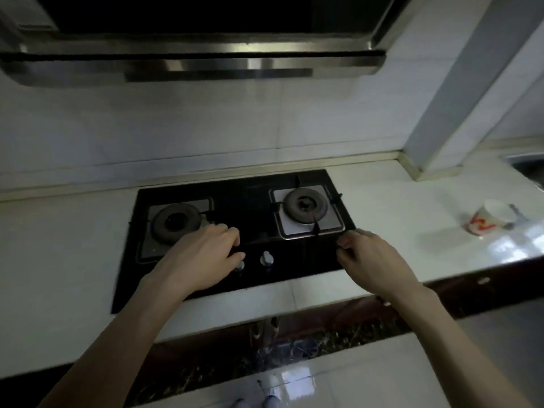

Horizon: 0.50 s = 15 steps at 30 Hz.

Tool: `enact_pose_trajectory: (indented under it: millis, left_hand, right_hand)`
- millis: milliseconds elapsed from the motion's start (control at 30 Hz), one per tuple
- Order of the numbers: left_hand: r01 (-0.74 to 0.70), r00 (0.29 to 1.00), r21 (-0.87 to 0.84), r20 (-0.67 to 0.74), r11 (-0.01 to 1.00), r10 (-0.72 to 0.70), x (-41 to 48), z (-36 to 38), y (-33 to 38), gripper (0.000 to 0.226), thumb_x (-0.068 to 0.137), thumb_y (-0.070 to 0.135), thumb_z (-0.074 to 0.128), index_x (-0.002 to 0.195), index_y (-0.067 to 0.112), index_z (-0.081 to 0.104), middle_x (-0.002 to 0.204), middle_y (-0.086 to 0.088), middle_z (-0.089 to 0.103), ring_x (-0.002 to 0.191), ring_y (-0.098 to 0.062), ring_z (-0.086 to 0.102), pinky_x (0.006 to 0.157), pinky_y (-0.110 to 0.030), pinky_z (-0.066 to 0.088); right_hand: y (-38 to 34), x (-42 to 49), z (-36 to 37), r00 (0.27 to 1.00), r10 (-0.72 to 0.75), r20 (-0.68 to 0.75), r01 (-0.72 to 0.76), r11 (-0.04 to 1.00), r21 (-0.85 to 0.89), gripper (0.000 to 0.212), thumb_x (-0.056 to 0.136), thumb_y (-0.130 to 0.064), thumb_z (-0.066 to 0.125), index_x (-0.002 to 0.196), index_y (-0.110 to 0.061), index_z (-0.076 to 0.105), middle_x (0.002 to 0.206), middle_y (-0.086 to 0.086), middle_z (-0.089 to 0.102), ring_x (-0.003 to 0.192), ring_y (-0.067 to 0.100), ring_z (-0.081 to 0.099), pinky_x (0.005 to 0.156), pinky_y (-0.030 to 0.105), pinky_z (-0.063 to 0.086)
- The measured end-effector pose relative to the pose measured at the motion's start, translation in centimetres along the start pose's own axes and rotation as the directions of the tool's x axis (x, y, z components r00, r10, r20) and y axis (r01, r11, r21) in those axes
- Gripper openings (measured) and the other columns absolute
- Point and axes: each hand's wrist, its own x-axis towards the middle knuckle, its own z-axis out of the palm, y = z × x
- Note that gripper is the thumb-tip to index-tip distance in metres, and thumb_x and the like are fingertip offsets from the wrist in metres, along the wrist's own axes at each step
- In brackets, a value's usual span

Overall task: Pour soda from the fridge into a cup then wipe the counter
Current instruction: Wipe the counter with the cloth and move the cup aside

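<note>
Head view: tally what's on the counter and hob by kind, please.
Round dark gas burners: 2
Silver round hob knobs: 2
White cup with red markings: 1
Total: 5

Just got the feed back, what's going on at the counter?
A person stands at the counter with both hands over the black gas hob: the left hand by the left burner, the right hand at the hob's right edge. Neither holds anything. A white cup with a red mark sits on the counter further right. No soda is in view.
</note>
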Motion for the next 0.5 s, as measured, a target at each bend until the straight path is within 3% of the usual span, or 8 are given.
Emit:
enact_pose_trajectory:
  millis: [100,200,367,500]
  left_hand:
    - [-0.104,0.994,-0.01,0.022,0.994,0.105,2.3,1.0,2.4,0.031,0.099,0.042,0.043,0.12,0.02,0.054,0.115,0.002,0.057,0.105,-0.015,0.053,0.085,-0.035,0.049]
    - [-0.194,0.981,-0.04,0.02,0.98,0.194,4.2,2.1,5.5,0.033,0.099,0.04,0.045,0.124,0.019,0.053,0.118,0.001,0.059,0.107,-0.017,0.056,0.082,-0.034,0.048]
    - [-0.315,0.948,-0.026,0.039,0.949,0.316,6.2,2.8,11.1,0.033,0.099,0.043,0.044,0.122,0.021,0.053,0.118,0.003,0.06,0.103,-0.017,0.06,0.083,-0.038,0.051]
    - [-0.385,0.923,0.013,0.037,0.923,0.384,7.3,2.5,15.0,0.035,0.098,0.044,0.044,0.122,0.021,0.055,0.118,0.003,0.06,0.107,-0.016,0.058,0.083,-0.037,0.051]
  right_hand:
    - [1.5,-2.1,0.0,0.996,0.082,-0.022,-0.081,0.996,0.046,0.027,0.093,-0.023,0.05,0.112,-0.011,0.065,0.112,0.005,0.064,0.105,0.026,0.06,0.083,0.041,0.05]
    - [3.4,-4.8,-0.1,0.982,0.185,-0.047,-0.181,0.981,0.071,0.03,0.093,-0.023,0.05,0.12,-0.014,0.062,0.119,0.001,0.062,0.111,0.02,0.058,0.09,0.036,0.048]
    - [7.9,-8.7,-1.0,0.94,0.341,0.014,-0.341,0.938,0.055,0.029,0.093,-0.027,0.047,0.115,-0.018,0.064,0.114,-0.003,0.062,0.106,0.017,0.06,0.085,0.036,0.051]
    - [11.8,-10.6,-2.1,0.92,0.392,-0.026,-0.389,0.918,0.074,0.025,0.094,-0.028,0.047,0.107,-0.017,0.065,0.108,-0.002,0.063,0.101,0.019,0.061,0.081,0.039,0.053]
